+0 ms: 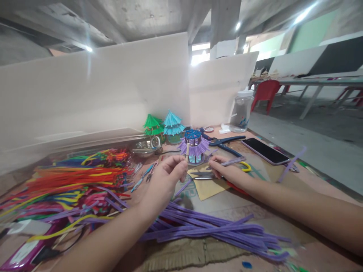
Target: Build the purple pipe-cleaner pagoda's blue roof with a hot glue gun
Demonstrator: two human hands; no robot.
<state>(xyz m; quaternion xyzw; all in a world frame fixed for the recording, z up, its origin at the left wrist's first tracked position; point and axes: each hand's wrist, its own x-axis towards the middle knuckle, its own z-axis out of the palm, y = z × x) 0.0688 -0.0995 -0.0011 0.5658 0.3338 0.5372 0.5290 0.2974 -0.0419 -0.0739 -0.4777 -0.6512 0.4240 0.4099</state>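
Note:
My left hand [172, 172] pinches a short, pale stick [187, 151] that stands upright between thumb and finger. To its right, my right hand [222, 168] has its fingers closed on a purple pipe cleaner [234, 161]. Just beyond both hands stands a small round model [193, 145] with a blue ring on top, a purple fringe and dark posts. Scissors [204, 176] with red and yellow handles lie under my right hand, over a yellow paper [211, 189]. Many purple pipe cleaners [210, 226] are spread on cardboard nearer to me.
Coloured pipe cleaners [73, 177] are heaped at left. Behind are a green model tree [153, 124], a light-blue one [172, 122] and a metal bowl [144, 147]. Pliers [227, 145], a phone [265, 150] and a clear jug [241, 111] are at right.

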